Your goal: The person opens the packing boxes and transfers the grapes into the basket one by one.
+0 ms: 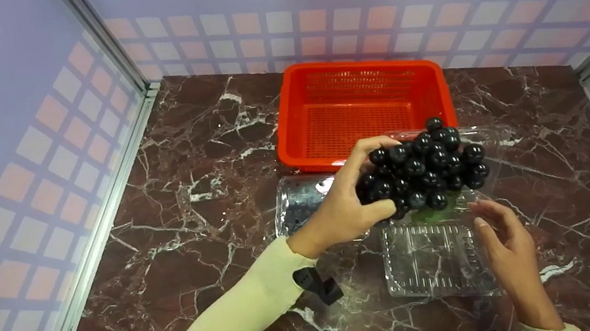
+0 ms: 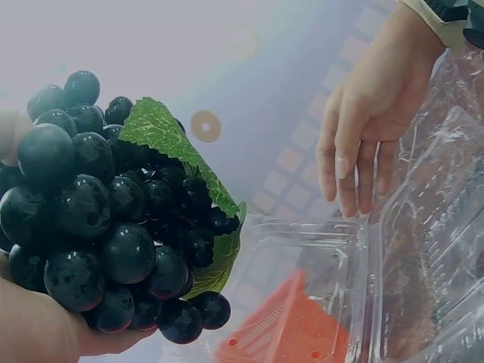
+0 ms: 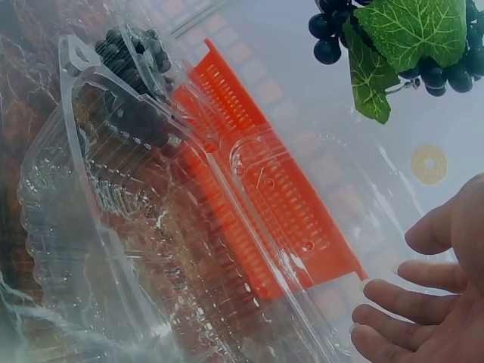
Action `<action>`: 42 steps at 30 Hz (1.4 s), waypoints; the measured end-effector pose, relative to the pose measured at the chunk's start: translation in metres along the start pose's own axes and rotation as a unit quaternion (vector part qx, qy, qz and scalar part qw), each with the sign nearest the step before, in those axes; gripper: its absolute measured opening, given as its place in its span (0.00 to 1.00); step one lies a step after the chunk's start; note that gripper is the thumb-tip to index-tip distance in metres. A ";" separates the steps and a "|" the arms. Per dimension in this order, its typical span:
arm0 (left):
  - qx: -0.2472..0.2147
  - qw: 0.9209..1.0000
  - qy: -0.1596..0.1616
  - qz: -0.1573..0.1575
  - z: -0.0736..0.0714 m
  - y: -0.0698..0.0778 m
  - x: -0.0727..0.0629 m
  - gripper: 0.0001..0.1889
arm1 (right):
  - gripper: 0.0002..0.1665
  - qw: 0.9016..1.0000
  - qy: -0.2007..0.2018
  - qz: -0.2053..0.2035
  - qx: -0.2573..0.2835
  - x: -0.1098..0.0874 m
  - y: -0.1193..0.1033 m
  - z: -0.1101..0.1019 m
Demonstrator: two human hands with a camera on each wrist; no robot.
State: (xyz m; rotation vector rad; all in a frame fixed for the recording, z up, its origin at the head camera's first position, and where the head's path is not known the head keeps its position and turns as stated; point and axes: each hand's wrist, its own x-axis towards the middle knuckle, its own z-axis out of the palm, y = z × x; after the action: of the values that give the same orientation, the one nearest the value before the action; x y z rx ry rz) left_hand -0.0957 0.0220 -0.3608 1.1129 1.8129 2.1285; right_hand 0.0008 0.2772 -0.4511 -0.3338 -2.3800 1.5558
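Observation:
My left hand (image 1: 339, 210) grips a bunch of black grapes (image 1: 429, 165), thumb on the near side and fingers round the far side. Green leaves (image 2: 162, 130) hang from the bunch, best seen in the left wrist view. Below the grapes lies an unfolded clear plastic clamshell box (image 1: 429, 269), its lid raised toward the back and partly hidden by the bunch. Beside the box's right edge, my right hand (image 1: 512, 249) has its fingers loosely extended and holds nothing; the right wrist view shows those fingers (image 3: 412, 302) spread apart.
A red plastic basket (image 1: 361, 65) stands against the back wall, directly behind the boxes. Left of the unfolded box is another clear box (image 1: 279, 216) with dark grapes (image 3: 132, 68) inside, partly covered by my left arm. Panels enclose the marbled table (image 1: 188, 242) at the back and sides.

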 end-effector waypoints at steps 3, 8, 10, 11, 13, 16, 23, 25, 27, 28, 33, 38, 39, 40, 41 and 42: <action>-0.001 1.000 0.008 0.013 -0.004 0.002 0.000 0.36 | 0.19 1.000 -0.005 0.001 -0.007 0.001 -0.001 0.002; -0.011 1.000 0.023 0.015 -0.010 0.004 -0.002 0.35 | 0.17 1.000 -0.009 -0.004 -0.010 0.002 -0.004 0.004; -0.015 0.999 0.030 0.014 -0.013 0.006 -0.002 0.36 | 0.17 1.000 -0.009 -0.006 -0.008 0.003 -0.005 0.005; -0.014 0.999 0.035 0.015 -0.014 0.007 -0.002 0.35 | 0.17 1.000 -0.011 -0.005 -0.007 0.003 -0.005 0.005; -0.015 0.999 0.043 0.015 -0.017 0.008 -0.002 0.36 | 0.17 1.000 -0.013 -0.004 -0.008 0.003 -0.006 0.006; -0.010 0.998 0.056 0.020 -0.020 0.010 -0.002 0.36 | 0.17 1.000 -0.018 -0.004 -0.012 0.003 -0.005 0.008; -0.034 0.996 0.077 0.036 -0.028 0.012 -0.001 0.35 | 0.16 1.000 -0.023 -0.003 -0.016 0.003 -0.003 0.012; -0.034 0.995 0.084 0.046 -0.030 0.012 -0.001 0.35 | 0.16 1.000 -0.023 -0.003 -0.014 0.003 -0.003 0.013; -0.029 0.994 0.091 0.055 -0.033 0.013 0.000 0.36 | 0.16 1.000 -0.022 -0.002 -0.010 0.003 -0.003 0.014; -0.022 0.994 0.095 0.058 -0.034 0.013 0.001 0.36 | 0.16 1.000 -0.022 -0.001 -0.009 0.003 -0.003 0.014; -0.005 0.992 0.112 0.063 -0.039 0.015 0.002 0.36 | 0.16 1.000 -0.023 -0.006 -0.006 0.004 -0.004 0.016; 0.010 0.989 0.125 0.074 -0.044 0.015 0.003 0.35 | 0.15 1.000 -0.025 -0.009 -0.006 0.004 -0.004 0.017; 0.014 0.989 0.128 0.077 -0.045 0.015 0.003 0.35 | 0.15 1.000 -0.026 -0.010 -0.006 0.004 -0.004 0.018; 0.018 0.988 0.130 0.079 -0.046 0.015 0.004 0.35 | 0.15 1.000 -0.027 -0.010 -0.007 0.004 -0.004 0.018; 0.018 0.988 0.132 0.081 -0.046 0.015 0.004 0.35 | 0.15 1.000 -0.028 -0.010 -0.007 0.004 -0.004 0.018; 0.016 0.988 0.132 0.083 -0.047 0.014 0.005 0.35 | 0.15 1.000 -0.029 -0.010 -0.008 0.003 -0.004 0.018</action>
State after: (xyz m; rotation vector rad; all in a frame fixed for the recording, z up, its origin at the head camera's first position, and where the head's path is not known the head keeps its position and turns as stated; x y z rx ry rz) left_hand -0.1222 -0.0171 -0.3461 1.0653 1.9296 2.4547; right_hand -0.0089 0.2613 -0.4545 -0.2717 -2.4326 1.5581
